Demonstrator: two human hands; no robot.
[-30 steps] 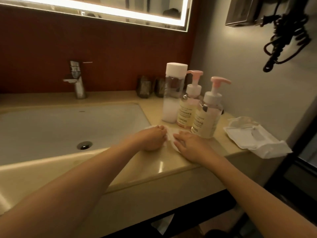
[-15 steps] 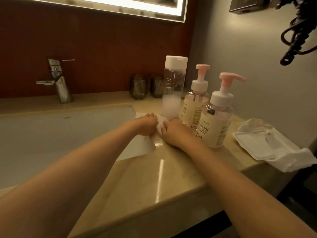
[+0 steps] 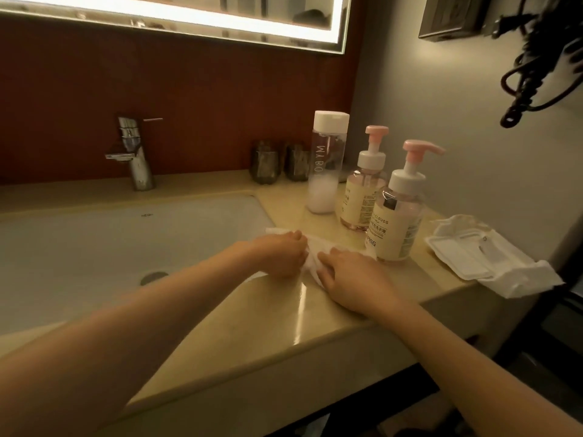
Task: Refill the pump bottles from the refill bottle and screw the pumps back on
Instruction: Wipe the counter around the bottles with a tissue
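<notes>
Two pump bottles with pink pump heads stand on the beige counter: the nearer one at the right and the farther one behind it, both with pumps on. The tall clear refill bottle with a white cap stands left of them, a little white liquid at its bottom. My left hand and my right hand lie close together on a white tissue just in front of the bottles, each gripping it with curled fingers.
A white sink basin with a chrome tap lies to the left. Two dark glasses stand by the back wall. A pack of wipes lies at the counter's right end. A black coiled cord hangs on the right wall.
Both hands stay together on the tissue, and its loose flap over the basin edge has been gathered under my left hand. The view has shifted slightly.
</notes>
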